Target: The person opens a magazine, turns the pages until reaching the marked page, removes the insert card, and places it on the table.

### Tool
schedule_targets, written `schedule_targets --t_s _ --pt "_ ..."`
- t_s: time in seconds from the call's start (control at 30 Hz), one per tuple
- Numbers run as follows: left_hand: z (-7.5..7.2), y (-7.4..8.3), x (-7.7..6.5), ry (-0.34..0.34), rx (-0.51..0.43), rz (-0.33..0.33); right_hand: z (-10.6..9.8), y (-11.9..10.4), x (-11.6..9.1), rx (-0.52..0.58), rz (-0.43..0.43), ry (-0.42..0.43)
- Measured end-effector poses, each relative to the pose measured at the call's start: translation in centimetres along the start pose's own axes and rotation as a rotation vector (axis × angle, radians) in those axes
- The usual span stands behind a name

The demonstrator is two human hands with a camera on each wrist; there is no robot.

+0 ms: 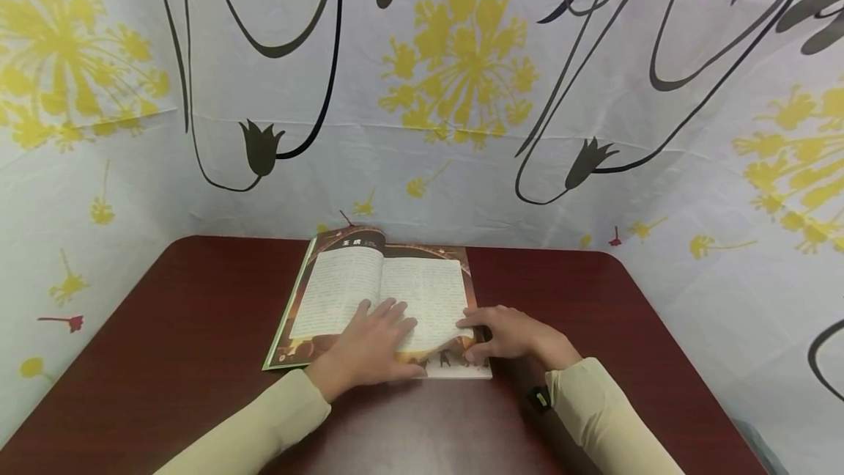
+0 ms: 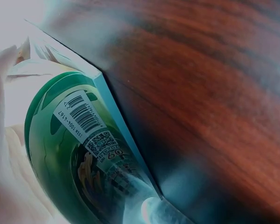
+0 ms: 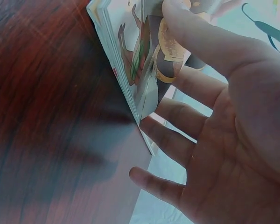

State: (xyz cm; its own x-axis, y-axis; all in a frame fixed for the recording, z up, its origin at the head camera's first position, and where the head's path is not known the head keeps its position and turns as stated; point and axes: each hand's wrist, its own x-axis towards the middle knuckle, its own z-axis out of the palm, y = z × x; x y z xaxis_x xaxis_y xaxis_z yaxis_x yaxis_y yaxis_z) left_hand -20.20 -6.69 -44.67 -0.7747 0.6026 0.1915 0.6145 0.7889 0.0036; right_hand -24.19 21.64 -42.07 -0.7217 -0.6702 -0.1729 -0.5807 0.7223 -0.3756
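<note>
The book (image 1: 336,288) is being supported open on the table (image 1: 165,328), near the table's far edge. The left hand (image 1: 369,347) is being laid across the lower middle of the spread; its fingers are being held straight and spread wide, with nothing being gripped. At the lower right corner, the right-hand page (image 1: 428,281) is being pinched between the thumb and fingers of the right hand (image 1: 511,332), the gap being narrowed to the paper; the little finger is being held clear. The lower edge of the page is being bent upward, and an illustrated sheet (image 1: 455,366) is being exposed beneath. In the left wrist view, a green cover (image 2: 51,154) with a barcode is being shown curved.

The step in hand is being judged as the separation of one page from those beneath. For the next move, a light pinch and a leftward lift are apparently being called for, with the left hand being cleared from the page; otherwise creasing is being risked.
</note>
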Motion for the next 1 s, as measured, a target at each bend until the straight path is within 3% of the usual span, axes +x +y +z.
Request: schedule_targets --t_s 0.47,0.7,1.0 --pt "-0.1 -0.2 0.2 0.085 0.053 0.034 -0.3 0.3 -0.3 0.048 -0.004 -0.002" --pt "-0.3 -0.3 0.4 0.137 0.046 0.024 -0.9 0.9 -0.7 0.115 0.081 0.027" --pt "-0.4 -0.5 0.6 0.262 0.093 0.075 -1.7 1.4 -1.0 0.124 0.172 0.035"
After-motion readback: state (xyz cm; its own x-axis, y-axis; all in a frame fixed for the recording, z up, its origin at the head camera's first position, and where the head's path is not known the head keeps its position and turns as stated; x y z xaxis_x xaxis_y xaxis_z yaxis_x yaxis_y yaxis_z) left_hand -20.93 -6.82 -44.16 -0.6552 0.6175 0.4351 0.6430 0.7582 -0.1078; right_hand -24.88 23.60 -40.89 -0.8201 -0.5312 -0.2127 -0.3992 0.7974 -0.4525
